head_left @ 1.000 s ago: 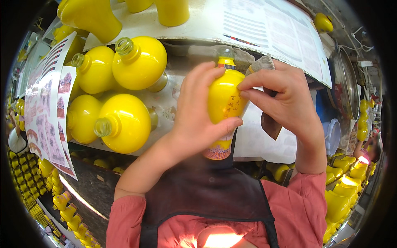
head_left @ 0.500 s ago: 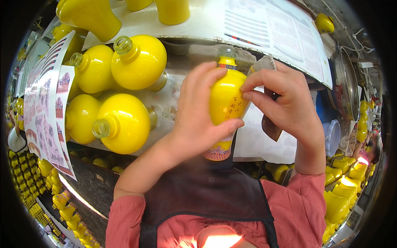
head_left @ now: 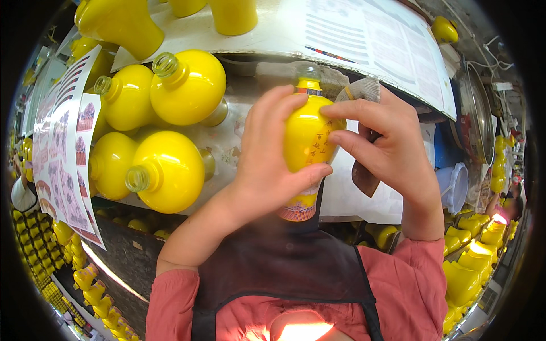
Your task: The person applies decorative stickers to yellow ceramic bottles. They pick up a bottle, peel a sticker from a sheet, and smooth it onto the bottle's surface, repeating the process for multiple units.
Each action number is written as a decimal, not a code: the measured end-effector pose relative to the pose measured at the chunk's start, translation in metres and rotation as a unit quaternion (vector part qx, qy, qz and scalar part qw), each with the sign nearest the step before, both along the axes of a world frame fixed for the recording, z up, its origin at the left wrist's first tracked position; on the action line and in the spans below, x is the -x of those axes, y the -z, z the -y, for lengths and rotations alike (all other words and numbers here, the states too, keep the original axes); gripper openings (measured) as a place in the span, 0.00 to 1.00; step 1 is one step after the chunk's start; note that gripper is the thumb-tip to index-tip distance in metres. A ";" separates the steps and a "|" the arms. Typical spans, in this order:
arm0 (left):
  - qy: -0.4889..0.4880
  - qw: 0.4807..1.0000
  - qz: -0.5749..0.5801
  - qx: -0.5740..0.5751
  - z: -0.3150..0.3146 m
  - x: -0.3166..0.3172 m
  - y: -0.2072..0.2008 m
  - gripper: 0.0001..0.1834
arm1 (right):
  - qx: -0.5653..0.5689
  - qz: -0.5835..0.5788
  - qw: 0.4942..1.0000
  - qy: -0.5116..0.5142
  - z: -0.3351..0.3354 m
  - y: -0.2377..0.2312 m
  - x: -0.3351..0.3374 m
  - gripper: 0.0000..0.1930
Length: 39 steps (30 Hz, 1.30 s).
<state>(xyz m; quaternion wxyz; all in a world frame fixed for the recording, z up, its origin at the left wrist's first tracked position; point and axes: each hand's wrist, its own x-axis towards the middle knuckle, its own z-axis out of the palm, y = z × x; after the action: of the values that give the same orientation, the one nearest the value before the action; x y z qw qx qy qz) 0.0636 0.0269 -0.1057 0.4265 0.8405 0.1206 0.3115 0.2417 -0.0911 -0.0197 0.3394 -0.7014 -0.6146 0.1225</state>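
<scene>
I hold a yellow round-bellied bottle (head_left: 307, 135) upright in front of me. My left hand (head_left: 267, 165) wraps around its left side and lower body. My right hand (head_left: 387, 148) presses fingertips on the bottle's right face, where small printed marks show, and also clutches a grey-brown cloth (head_left: 362, 102) against its palm. A red patterned label (head_left: 296, 209) circles the bottle's base, and a coloured band rings its neck.
Several empty yellow bottles (head_left: 176, 88) lie on their sides to the left on a shelf. A sheet of stickers (head_left: 65, 165) hangs at far left. A white printed board (head_left: 364, 40) runs overhead. More yellow bottles (head_left: 466, 261) crowd the lower right and lower left.
The bottle has tilted slightly and my right fingers have slid a little across its face. Otherwise both hands stay in place.
</scene>
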 end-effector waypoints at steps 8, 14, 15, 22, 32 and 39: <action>0.001 1.000 0.013 0.010 0.000 -0.001 0.001 0.51 | 0.044 -0.084 0.994 0.048 0.006 0.002 -0.003 0.10; 0.000 1.000 0.012 0.000 -0.001 -0.001 0.001 0.51 | -0.026 -0.045 0.998 0.023 0.006 0.011 0.002 0.10; 0.001 1.000 0.012 0.004 -0.001 -0.001 0.001 0.51 | -0.035 -0.036 0.999 0.017 0.006 0.011 0.002 0.10; -0.002 1.000 0.015 0.011 0.000 -0.001 0.002 0.51 | 0.010 -0.007 1.000 0.024 0.010 0.001 0.005 0.10; 0.001 1.000 0.024 0.020 -0.002 -0.001 0.005 0.50 | -0.067 0.031 0.997 0.028 0.007 0.020 0.006 0.10; 0.010 0.999 0.019 0.029 -0.003 0.001 0.009 0.51 | -0.030 -0.006 0.999 0.033 0.007 0.009 0.012 0.10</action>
<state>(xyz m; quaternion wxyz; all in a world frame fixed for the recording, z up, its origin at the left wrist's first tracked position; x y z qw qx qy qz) 0.0629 0.0300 -0.1149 0.4563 0.8228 0.1131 0.3194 0.2300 -0.0977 -0.0289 0.3678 -0.7099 -0.5927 0.0971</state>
